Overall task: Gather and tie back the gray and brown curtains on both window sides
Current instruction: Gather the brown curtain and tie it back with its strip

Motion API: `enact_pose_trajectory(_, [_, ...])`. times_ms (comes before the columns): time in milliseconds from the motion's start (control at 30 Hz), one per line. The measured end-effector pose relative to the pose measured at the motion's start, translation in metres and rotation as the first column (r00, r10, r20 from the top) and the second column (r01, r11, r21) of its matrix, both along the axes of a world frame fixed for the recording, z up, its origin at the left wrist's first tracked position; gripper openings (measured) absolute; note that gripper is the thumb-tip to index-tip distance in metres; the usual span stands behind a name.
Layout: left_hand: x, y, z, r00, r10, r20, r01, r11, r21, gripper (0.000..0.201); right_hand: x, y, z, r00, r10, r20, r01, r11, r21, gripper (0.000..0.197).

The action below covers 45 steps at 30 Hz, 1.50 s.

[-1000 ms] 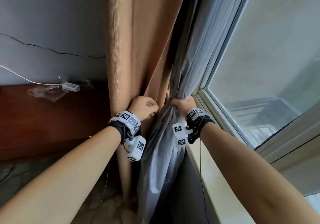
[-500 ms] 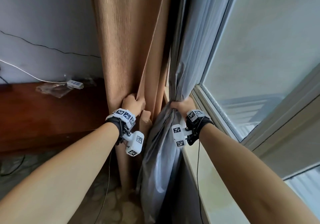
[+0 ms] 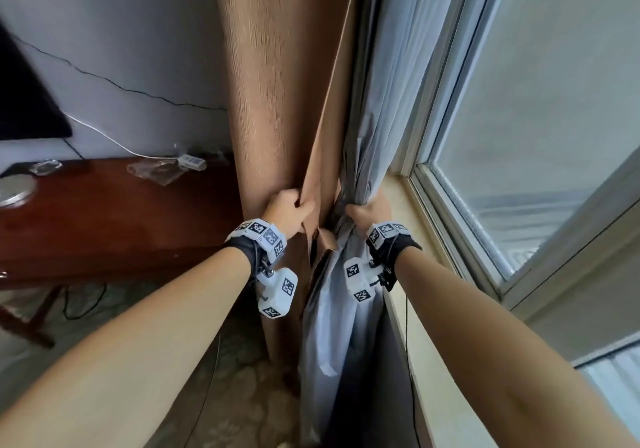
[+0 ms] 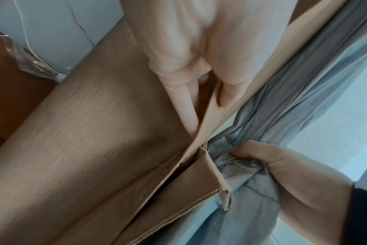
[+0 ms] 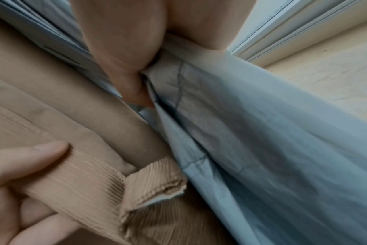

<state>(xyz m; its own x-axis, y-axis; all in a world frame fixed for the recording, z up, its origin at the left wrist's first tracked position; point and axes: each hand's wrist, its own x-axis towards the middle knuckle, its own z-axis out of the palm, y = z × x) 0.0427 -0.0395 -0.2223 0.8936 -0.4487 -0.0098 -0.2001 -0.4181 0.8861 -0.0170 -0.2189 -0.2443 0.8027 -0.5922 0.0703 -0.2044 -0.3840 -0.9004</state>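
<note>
Your left hand (image 3: 289, 212) now pinches a fold of the brown curtain (image 3: 277, 101), thumb on one side and fingers curled behind; a second ago it was a closed fist lower against the fabric. Your right hand (image 3: 369, 213) stays clenched around the bunched gray curtain (image 3: 388, 118), just beside the windowsill (image 3: 408, 212). A short brown strap end (image 3: 325, 239) has come into view between your wrists. The two curtains hang side by side in the corner, brown nearer the wooden table (image 3: 114, 212).
</note>
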Motion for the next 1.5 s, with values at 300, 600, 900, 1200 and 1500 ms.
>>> enact_pose_trajectory(300, [-0.002,-0.024,0.018,0.992,-0.084,0.092,0.083,0.996,0.015,0.042,-0.002,-0.013,0.001,0.998,0.044,-0.055,-0.050,0.993,-0.110,0.043])
enact_pose_trajectory(600, [0.028,-0.041,0.025,0.941,-0.307,-0.142,0.302,0.952,-0.057,0.029,0.017,0.005,0.011,0.976,0.205,-0.080,-0.207,0.978,-0.018,0.043])
enact_pose_trajectory(900, [0.054,-0.020,0.026,0.884,-0.429,-0.186,0.433,0.901,-0.023,0.025,0.032,0.023,0.011,0.994,0.056,-0.092,-0.057,0.998,-0.014,0.030])
enact_pose_trajectory(1200, [0.088,0.058,0.030,0.922,0.238,0.305,-0.190,0.966,-0.176,0.019,0.052,0.039,0.005,0.961,-0.239,-0.139,0.232,0.970,-0.064,0.027])
enact_pose_trajectory(1500, [0.097,0.077,0.024,0.978,0.061,0.200,-0.056,0.998,-0.034,0.021,0.060,0.060,0.003,0.955,-0.284,-0.090,0.279,0.958,-0.061,0.031])
